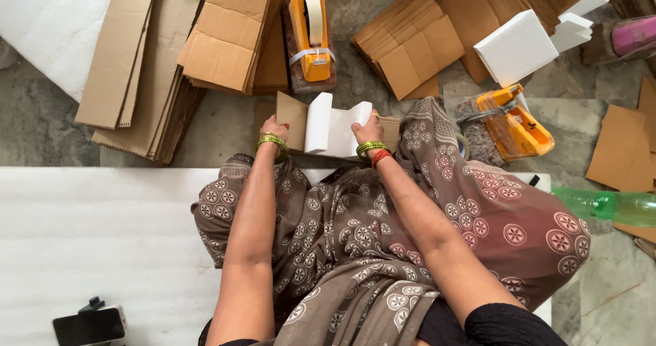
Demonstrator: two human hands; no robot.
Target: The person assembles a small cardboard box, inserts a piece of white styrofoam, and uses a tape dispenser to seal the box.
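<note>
Both hands gripping: left hand (274,128) pinching cardboard (292,117), right hand (370,128) holding white foam (333,126), just below the orange tape dispenser (311,35).

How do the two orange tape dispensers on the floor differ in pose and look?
The upper tape dispenser stands upright, its pale tape roll showing on top. The right-hand tape dispenser lies tilted on its side, and its roll is hidden. The upper one sits between cardboard stacks; the other lies beside the patterned cloth. Both are orange.
</note>
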